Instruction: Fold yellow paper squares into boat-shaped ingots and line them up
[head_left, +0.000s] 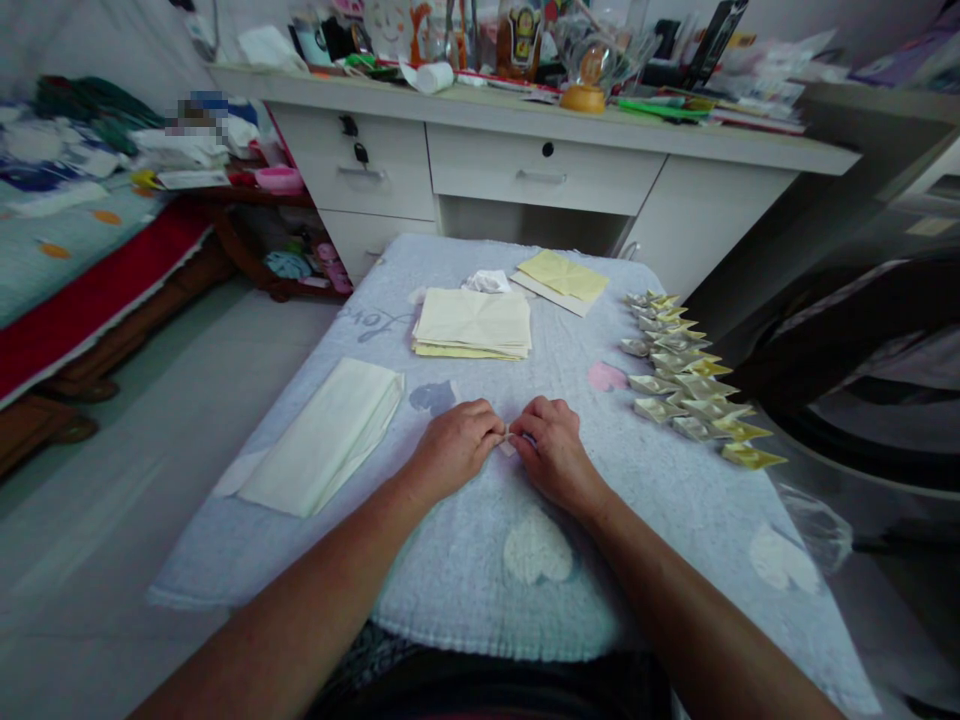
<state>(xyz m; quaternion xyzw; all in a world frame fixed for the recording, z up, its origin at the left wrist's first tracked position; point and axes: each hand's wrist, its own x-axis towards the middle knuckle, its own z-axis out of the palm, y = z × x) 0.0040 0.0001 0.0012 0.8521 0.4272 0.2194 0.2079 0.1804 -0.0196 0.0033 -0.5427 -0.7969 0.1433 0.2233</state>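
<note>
My left hand point(463, 441) and my right hand point(553, 447) meet at the middle of the cloth-covered table. Between their fingertips they pinch a small folded piece of paper point(507, 445), mostly hidden by the fingers. Beyond the hands lies a stack of pale yellow paper sheets point(472, 322). To the left is a long folded pale sheet point(330, 435). Several folded paper boats point(686, 370), silvery and yellow, stand in rows along the table's right side.
Behind the stack are a crumpled white paper point(487, 281) and a yellow sheet point(564, 274) over a white one. A cluttered white desk point(540, 125) with drawers stands at the back. A bed point(97, 250) is at left; a clear plastic bag point(817, 525) hangs by the right edge.
</note>
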